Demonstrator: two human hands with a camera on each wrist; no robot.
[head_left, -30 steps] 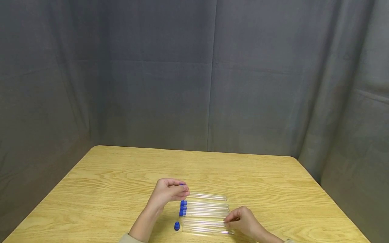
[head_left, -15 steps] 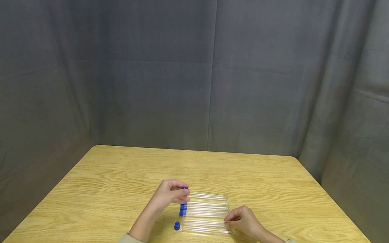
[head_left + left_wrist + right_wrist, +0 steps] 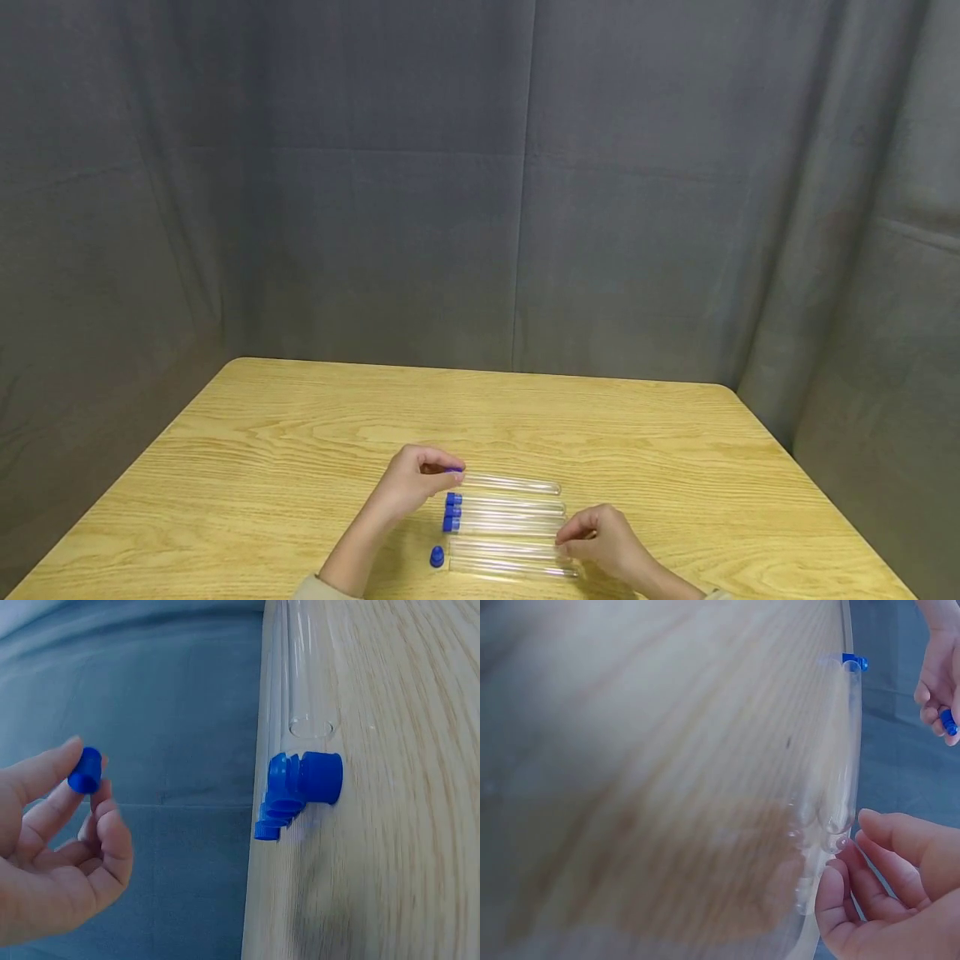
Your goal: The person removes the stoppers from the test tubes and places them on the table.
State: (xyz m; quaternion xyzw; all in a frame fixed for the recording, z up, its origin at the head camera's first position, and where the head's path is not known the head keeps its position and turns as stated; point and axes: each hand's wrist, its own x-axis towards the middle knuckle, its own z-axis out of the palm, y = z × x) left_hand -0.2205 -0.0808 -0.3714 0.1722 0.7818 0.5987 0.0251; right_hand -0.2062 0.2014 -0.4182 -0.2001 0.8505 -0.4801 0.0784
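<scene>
My left hand pinches a blue test tube cap between thumb and fingertips, its hollow end showing. In the head view that cap overlaps the left end of the farthest glass test tube; the left wrist view shows it up in the air. My right hand stays by the closed ends of the two nearest tubes. Its fingers are loosely bent, thumb and index apart, with a rounded tube end close to their tips. Several clear tubes lie side by side.
In the middle, tubes with blue caps on their left ends lie in a tight row. A loose blue cap stands on the wooden table left of the nearest tubes. Grey curtains hang behind and at both sides.
My left fingers have shifted on the cap, which now sits lower, and the capped tube ends below show more. My right hand has drifted very slightly right. The tubes look unmoved.
</scene>
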